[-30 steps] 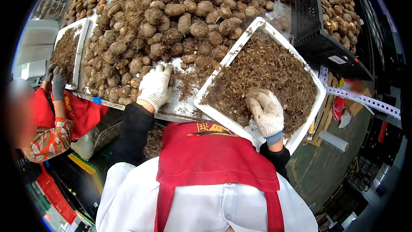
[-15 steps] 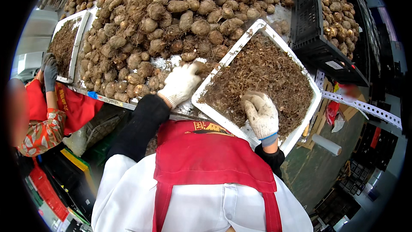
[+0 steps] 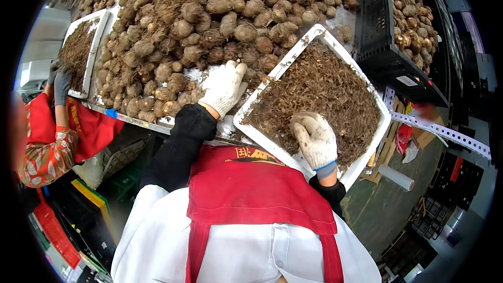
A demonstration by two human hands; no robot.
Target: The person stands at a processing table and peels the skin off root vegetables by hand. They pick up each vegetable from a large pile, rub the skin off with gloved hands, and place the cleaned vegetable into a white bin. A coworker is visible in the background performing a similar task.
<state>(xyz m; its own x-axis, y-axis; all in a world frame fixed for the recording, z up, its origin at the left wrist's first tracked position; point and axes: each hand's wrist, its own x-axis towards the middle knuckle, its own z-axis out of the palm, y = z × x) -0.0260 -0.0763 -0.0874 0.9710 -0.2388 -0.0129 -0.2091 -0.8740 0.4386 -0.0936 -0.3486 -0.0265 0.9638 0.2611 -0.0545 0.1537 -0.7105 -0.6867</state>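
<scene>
A big heap of hairy brown taro corms [image 3: 209,26] lies on the table before me. My left hand [image 3: 222,89], in a white knitted glove, reaches to the near edge of the heap. Its fingers are stretched out, with the thumb apart, and their tips meet the nearest corms. To the right a white foam box [image 3: 385,126] sits at an angle, filled with loose brown root fibres [image 3: 325,86]. Over its near side hovers my right hand [image 3: 317,139], in a soiled white glove with fingers curled closed. Whatever they may grip is hidden.
A black plastic crate [image 3: 382,31] stands at the right, with more corms [image 3: 411,21] beyond it. At the left, a co-worker's grey-gloved hands [image 3: 61,84] are at another white box [image 3: 94,47] of fibres. A perforated metal strip [image 3: 440,132] juts out on the right.
My left hand has moved up toward the heap and its fingers have straightened. A corm that was by its fingers no longer shows there. My right hand has shifted slightly left.
</scene>
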